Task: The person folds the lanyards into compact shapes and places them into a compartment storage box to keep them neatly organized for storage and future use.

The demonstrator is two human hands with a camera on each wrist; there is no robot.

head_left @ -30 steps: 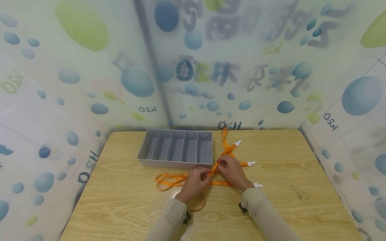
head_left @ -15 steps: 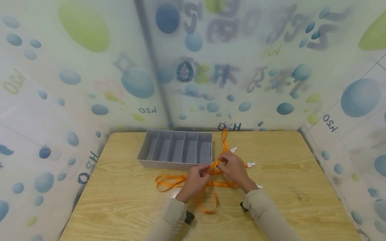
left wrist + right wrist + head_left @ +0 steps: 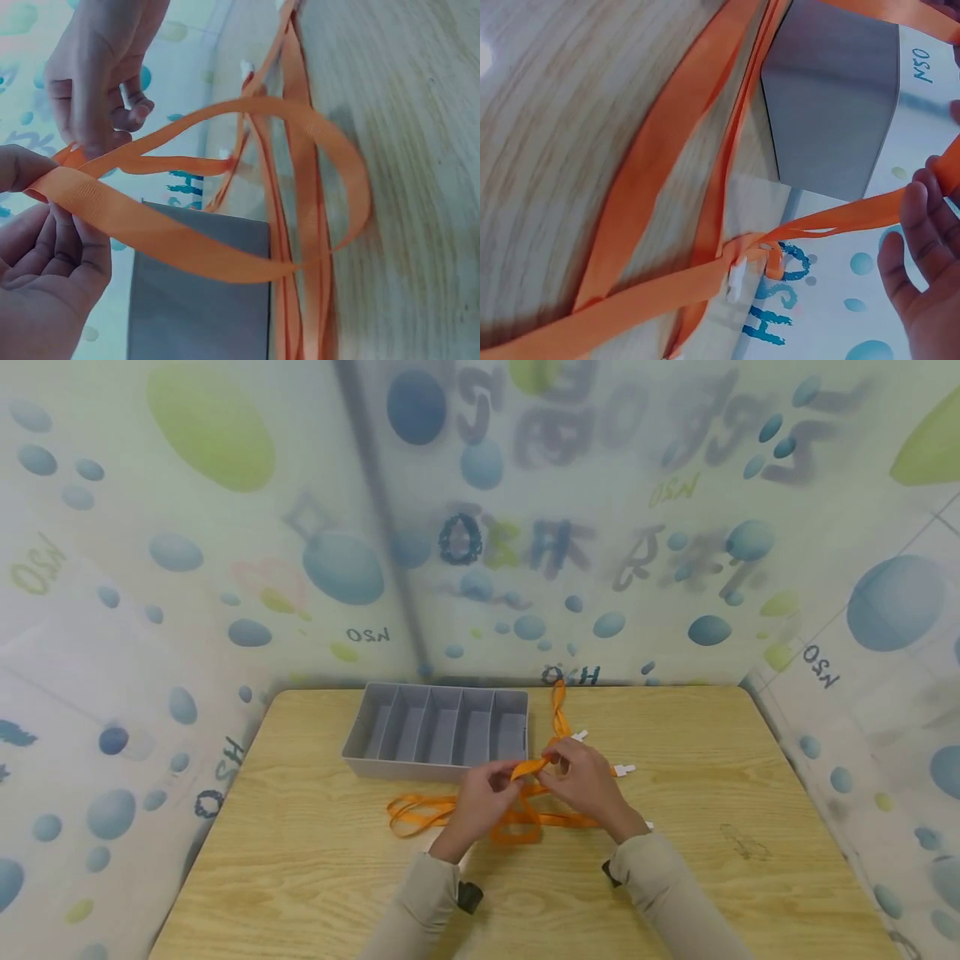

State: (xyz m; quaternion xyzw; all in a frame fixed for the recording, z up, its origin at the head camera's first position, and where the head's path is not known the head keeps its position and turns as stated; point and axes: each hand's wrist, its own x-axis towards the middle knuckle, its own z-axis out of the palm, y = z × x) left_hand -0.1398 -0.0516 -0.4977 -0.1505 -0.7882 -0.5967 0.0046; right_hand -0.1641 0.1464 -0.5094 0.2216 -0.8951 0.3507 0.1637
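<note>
Between my two hands an orange lanyard (image 3: 530,767) is stretched just in front of the grey box. My left hand (image 3: 478,802) pinches its strap between thumb and fingers, and a loop (image 3: 172,240) hangs down from there in the left wrist view. My right hand (image 3: 588,783) grips the same lanyard a short way to the right; in the right wrist view its fingers (image 3: 922,225) are curled at the strap. More orange lanyards (image 3: 420,814) lie on the table under and beside both hands. A white clip (image 3: 624,770) shows right of my right hand.
A grey box (image 3: 427,771) with several compartments stands at the back of the wooden table (image 3: 712,860), left of the hands. Another orange strap (image 3: 559,706) lies toward the back edge. A patterned wall (image 3: 480,602) rises behind the table.
My left hand has shifted slightly up and away from me. The loop hanging below the hands has risen and grown shorter. A white clip beyond my right hand has slid nearer to it.
</note>
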